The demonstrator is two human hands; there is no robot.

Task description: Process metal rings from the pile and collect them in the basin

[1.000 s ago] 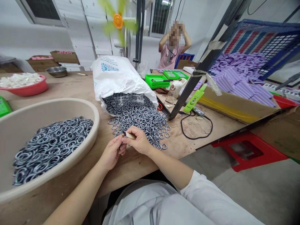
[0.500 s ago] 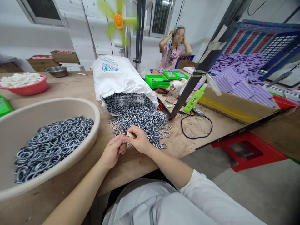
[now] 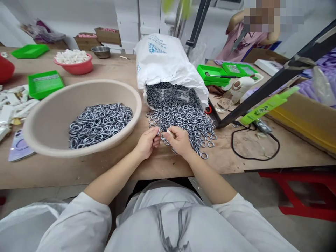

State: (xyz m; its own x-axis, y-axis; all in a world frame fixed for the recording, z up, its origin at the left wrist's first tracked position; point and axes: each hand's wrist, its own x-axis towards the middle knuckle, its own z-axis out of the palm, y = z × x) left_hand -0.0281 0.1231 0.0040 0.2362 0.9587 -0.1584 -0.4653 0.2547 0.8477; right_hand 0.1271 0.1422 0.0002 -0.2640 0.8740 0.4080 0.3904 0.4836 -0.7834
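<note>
My left hand (image 3: 147, 142) is closed, with a grey metallic-looking ring (image 3: 158, 131) pinched between thumb and fingertips. Just to its right, my right hand (image 3: 181, 142) is wrapped round a short tool with a pale handle (image 3: 171, 133) and a dark end; its exact kind is unclear. A small gap separates the two hands. Directly behind them, a heap of the same grey rings (image 3: 181, 113) spills from a white sack (image 3: 168, 64) onto the table. On the left, a large beige basin (image 3: 39, 122) holds many more rings.
A dark slanted metal post (image 3: 252, 94) stands to the right, with a green bottle-like item (image 3: 267, 106) and a black cable (image 3: 233, 148) near it. Green trays (image 3: 46, 91), a red bowl (image 3: 76, 68) of white pieces and a clear jug (image 3: 228, 99) are on the wooden table. A person in pink (image 3: 233, 42) is opposite.
The view has swung left and down, showing more of the table's left side. My hands have drawn slightly apart, and a ring now shows in my left fingertips.
</note>
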